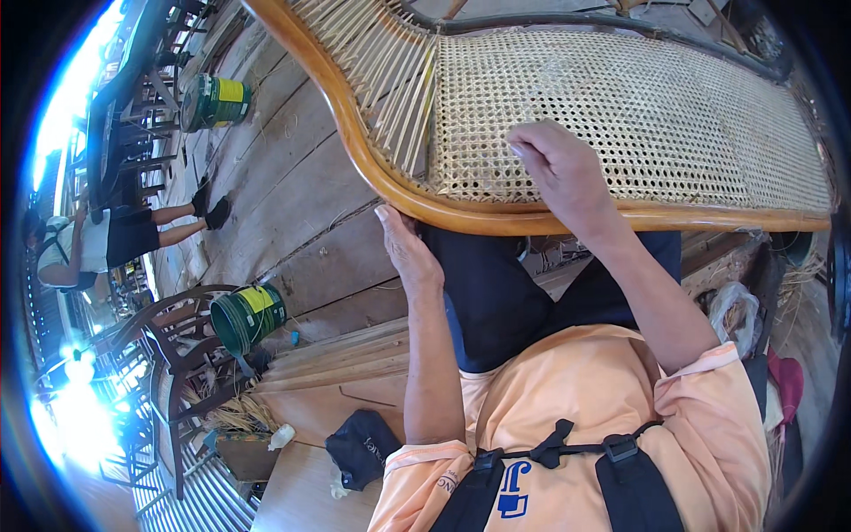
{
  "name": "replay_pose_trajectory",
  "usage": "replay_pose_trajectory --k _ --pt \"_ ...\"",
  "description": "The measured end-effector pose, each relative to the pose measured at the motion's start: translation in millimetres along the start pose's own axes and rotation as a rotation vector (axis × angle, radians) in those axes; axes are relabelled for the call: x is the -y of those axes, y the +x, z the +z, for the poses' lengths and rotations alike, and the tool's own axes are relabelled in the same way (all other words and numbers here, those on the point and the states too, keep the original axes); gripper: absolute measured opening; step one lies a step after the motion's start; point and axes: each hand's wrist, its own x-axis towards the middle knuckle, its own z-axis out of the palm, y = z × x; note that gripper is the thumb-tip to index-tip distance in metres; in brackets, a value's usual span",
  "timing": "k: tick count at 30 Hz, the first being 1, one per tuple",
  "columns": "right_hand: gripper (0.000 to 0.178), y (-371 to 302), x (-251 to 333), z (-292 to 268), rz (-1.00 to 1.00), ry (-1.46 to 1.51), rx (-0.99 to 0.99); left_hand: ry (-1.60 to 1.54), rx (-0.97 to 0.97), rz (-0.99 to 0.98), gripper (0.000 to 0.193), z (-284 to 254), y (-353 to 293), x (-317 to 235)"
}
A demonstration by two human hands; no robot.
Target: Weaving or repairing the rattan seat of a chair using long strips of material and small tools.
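Note:
A curved, varnished wooden chair frame lies across in front of me, above my knees. Woven cane webbing fills its right part. Towards the left, loose parallel cane strands fan out to the frame without a finished weave. Over the webbing, close to the near rail, my right hand has its fingers curled together; whatever they may pinch is too small to make out. My left hand is beside the outer edge of the near rail, fingers stretched and fingertips at the wood.
Two green buckets with yellow labels, one upper left and one lower down, stand on the plank floor. A dark wooden chair, a black cloth bag and bundled cane strips lie left. Another person is at far left.

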Motion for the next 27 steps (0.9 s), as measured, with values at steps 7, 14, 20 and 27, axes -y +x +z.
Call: replay_pose_trajectory --k 7,14,20,27 --pt "0.013 -34.0 -18.5 -27.3 0.112 -0.025 -0.062 -0.044 -0.051 -0.062 0.056 10.2 21.8 -12.1" --pt "0.015 -44.8 -28.2 -29.6 0.209 0.018 0.037 -0.463 0.037 -0.326 0.065 10.6 67.8 -17.6" --pt "0.014 -40.2 -28.3 -26.4 0.192 0.015 0.047 -0.533 0.11 -0.32 0.063 2.6 76.3 -6.8" --pt "0.016 -42.0 -26.4 -20.4 0.213 -0.07 0.093 -0.634 0.151 -0.355 0.061 -3.8 78.5 -3.3"
